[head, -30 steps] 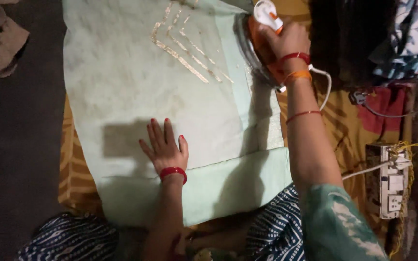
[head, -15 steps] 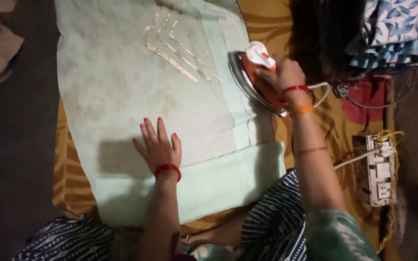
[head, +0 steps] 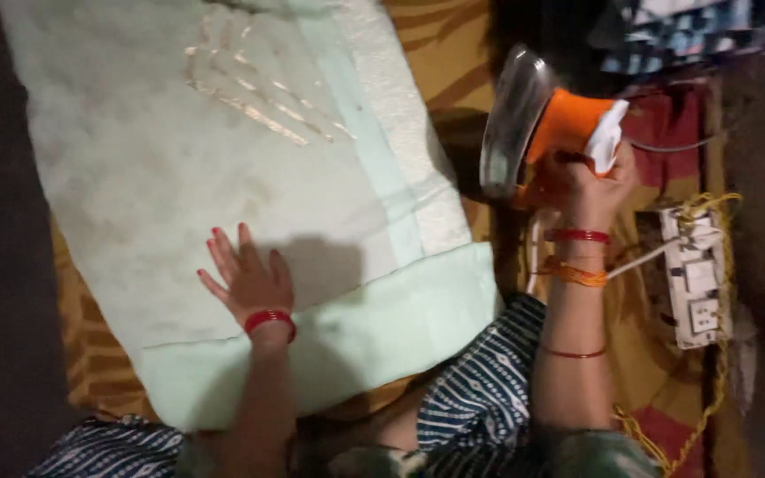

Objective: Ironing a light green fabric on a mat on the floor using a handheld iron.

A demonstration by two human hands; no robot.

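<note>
My right hand [head: 582, 181] is closed in a firm grip around the handle of one orange-bodied electric iron with a bright metal soleplate [head: 533, 133]. I hold it lifted and tilted on edge, soleplate turned toward the cloth, off the fabric and over the orange-brown patterned sheet [head: 453, 62] to the right of it. A white cord [head: 644, 257] runs from the iron's side toward one white switch-and-socket board [head: 697, 288], which lies on the sheet near my right wrist.

My left hand [head: 250, 279] lies flat, fingers spread, pressing on one pale green cloth with gold embroidered lines [head: 179, 159]. It grips nothing. The cloth is spread on the floor in front of me, its near edge folded into a plain green band [head: 356, 332] just beside my left wrist.

Progress, as a judgement: the broad middle of the cloth lies smooth and flat, so much of the pressing appears done. The folded band and the right-hand border may yet want attention, though the light is too dim to tell creases from shadow with any certainty.

Count: one iron, one cloth, one socket board, two hands. My left wrist carries one red bangle [head: 269, 320]; my right carries one red bangle [head: 577, 236] and orange threads. A heap of printed fabric [head: 692, 31] sits at the upper right, pieces uncountable.
</note>
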